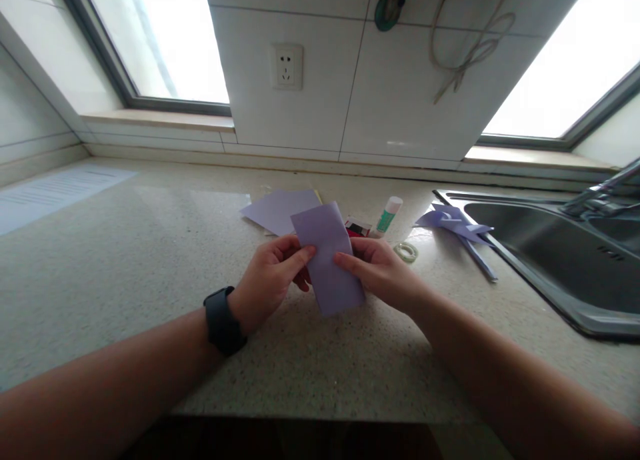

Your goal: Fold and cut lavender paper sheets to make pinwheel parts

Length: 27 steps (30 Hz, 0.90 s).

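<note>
A folded sheet of purple paper (pixel 331 273) is held up between both hands over the counter, its long side running away from me. My left hand (pixel 273 273) pinches its left edge, thumb on top and fingers behind. On the right edge, my right hand (pixel 380 270) grips it the same way, the thumb lying on the face. Beyond it lies more purple paper (pixel 283 210), partly covered by the held piece. Just past my right hand are a glue stick (pixel 387 217), a small red and black box (pixel 358 227) and a roll of clear tape (pixel 406 251).
A purple paper pinwheel (pixel 453 223) rests by the rim of the steel sink (pixel 550 273) on the right, under a faucet (pixel 605 190). A printed sheet (pixel 60 192) lies far left on the speckled counter (pixel 125 267). The tiled wall has a socket (pixel 287 67).
</note>
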Each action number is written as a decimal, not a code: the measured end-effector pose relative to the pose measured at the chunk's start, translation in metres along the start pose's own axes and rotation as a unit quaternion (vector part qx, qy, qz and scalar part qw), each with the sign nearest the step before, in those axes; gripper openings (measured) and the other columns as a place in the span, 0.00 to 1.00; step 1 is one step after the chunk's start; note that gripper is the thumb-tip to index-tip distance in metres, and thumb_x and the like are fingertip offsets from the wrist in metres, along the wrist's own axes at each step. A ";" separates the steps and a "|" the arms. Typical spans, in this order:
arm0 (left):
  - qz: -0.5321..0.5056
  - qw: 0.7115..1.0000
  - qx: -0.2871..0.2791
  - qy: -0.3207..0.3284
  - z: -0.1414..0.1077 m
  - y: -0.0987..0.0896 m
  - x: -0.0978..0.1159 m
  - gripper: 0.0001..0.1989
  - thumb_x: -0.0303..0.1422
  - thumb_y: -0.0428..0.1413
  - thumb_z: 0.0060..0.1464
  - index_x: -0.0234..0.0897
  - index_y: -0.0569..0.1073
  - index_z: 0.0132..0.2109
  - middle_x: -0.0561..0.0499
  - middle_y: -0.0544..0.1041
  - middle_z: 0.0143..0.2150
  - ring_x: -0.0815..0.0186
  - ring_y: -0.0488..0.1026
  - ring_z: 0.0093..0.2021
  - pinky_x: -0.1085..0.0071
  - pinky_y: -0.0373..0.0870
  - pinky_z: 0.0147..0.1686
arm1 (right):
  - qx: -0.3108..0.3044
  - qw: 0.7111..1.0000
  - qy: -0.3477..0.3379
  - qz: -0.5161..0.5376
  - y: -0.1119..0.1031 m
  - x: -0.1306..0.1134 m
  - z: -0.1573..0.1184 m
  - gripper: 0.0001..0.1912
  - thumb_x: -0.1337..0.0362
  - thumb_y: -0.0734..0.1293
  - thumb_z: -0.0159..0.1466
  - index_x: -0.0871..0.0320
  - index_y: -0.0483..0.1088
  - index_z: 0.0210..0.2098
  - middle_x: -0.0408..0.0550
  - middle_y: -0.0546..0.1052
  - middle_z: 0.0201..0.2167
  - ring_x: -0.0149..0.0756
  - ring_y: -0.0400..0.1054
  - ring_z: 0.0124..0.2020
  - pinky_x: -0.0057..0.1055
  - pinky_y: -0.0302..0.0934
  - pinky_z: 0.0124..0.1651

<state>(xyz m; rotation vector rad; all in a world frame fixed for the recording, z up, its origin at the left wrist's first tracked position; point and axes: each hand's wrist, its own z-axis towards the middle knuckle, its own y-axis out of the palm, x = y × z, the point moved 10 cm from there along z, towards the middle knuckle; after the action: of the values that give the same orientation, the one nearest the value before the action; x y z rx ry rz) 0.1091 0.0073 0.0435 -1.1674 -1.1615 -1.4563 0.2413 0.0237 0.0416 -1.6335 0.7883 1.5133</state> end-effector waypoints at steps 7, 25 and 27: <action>-0.016 1.000 0.001 -0.019 0.001 0.000 -0.005 0.10 0.36 0.61 0.56 0.32 0.76 0.38 0.52 0.75 0.27 0.72 0.70 0.22 0.77 0.69 0.21 | 0.039 0.999 -0.002 -0.027 -0.009 0.006 0.002 0.17 0.51 0.71 0.62 0.60 0.74 0.38 0.49 0.78 0.31 0.32 0.69 0.26 0.29 0.62 0.27; -0.024 0.999 0.002 -0.023 0.002 -0.002 -0.009 0.11 0.38 0.62 0.56 0.32 0.74 0.35 0.53 0.75 0.26 0.72 0.71 0.22 0.78 0.69 0.19 | 0.041 0.999 0.002 -0.023 -0.010 0.006 0.002 0.18 0.49 0.71 0.62 0.60 0.74 0.39 0.48 0.77 0.29 0.31 0.67 0.24 0.27 0.58 0.24; -0.027 0.999 0.001 -0.023 0.001 -0.002 -0.009 0.11 0.37 0.62 0.56 0.32 0.74 0.35 0.53 0.75 0.26 0.72 0.71 0.22 0.78 0.69 0.19 | 0.038 0.999 0.003 -0.012 -0.008 0.006 0.001 0.19 0.49 0.71 0.61 0.59 0.74 0.39 0.49 0.77 0.30 0.32 0.68 0.25 0.28 0.59 0.25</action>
<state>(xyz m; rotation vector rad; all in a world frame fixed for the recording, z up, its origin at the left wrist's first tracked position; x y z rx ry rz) 0.1084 0.0097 0.0349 -1.1814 -1.2335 -1.4749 0.2480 0.0296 0.0368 -1.5872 0.8159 1.4449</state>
